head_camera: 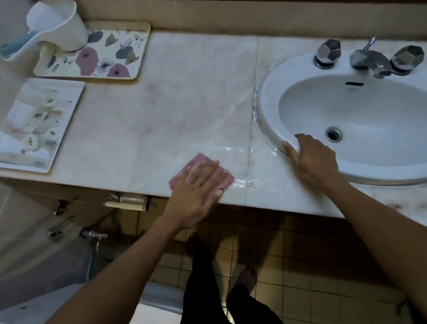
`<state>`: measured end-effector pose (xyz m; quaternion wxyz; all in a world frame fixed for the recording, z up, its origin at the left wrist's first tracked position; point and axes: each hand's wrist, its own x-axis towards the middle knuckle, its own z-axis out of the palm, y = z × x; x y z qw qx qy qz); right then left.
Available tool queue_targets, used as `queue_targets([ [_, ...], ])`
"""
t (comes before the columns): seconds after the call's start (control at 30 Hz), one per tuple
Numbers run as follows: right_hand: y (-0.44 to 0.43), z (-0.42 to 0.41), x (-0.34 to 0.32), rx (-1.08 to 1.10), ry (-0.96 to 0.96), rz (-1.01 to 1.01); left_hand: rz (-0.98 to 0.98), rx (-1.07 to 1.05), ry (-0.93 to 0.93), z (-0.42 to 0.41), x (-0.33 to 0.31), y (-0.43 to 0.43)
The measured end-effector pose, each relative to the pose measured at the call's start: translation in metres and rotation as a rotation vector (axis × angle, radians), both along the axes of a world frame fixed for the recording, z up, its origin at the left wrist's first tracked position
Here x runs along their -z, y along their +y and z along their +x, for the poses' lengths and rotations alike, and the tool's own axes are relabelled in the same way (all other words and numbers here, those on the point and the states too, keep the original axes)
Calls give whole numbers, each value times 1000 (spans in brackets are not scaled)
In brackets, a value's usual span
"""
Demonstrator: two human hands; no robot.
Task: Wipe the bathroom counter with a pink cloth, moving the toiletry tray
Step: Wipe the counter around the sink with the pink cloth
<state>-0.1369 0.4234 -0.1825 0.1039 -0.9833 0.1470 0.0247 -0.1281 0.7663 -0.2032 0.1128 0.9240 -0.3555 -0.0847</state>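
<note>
My left hand [195, 188] lies flat on a pink cloth [198, 161], pressing it onto the pale marble counter [148, 116] near the front edge. Wet streaks shine on the counter just right of the cloth. My right hand [313, 158] rests on the front left rim of the white sink [266, 97], fingers spread, holding nothing. A white toiletry tray [66, 93] with several small wrapped items sits at the counter's far left edge.
A floral tray [125, 52] stands at the back left with a white dipper [58, 22] on its corner. Chrome taps [368, 57] sit behind the basin. Below the counter are a toilet-paper holder [129, 199], tiled floor and a toilet at bottom left.
</note>
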Motion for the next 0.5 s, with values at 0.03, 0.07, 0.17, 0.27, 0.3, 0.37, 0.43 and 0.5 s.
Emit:
queue_targets([
  [0.03,0,0,0,4,-1,2,7,-56,-18,10,-1,14],
  [0.07,0,0,0,8,1,5,21,-118,-43,24,-1,23],
  [0.17,0,1,0,12,-2,12,67,-390,-62,61,-1,14],
  [0.27,1,2,0,12,23,13,59,-632,-52,70,3,-46],
  [0.3,1,2,0,9,33,15,53,-613,-35,64,4,-70],
  [0.37,0,2,-1,2,44,29,7,-496,-16,39,3,-112],
  [0.43,-1,2,-1,-6,48,70,-50,-327,-20,1,2,-138],
  [0.5,-2,2,-3,-8,66,114,-60,-141,-29,-36,5,-137],
])
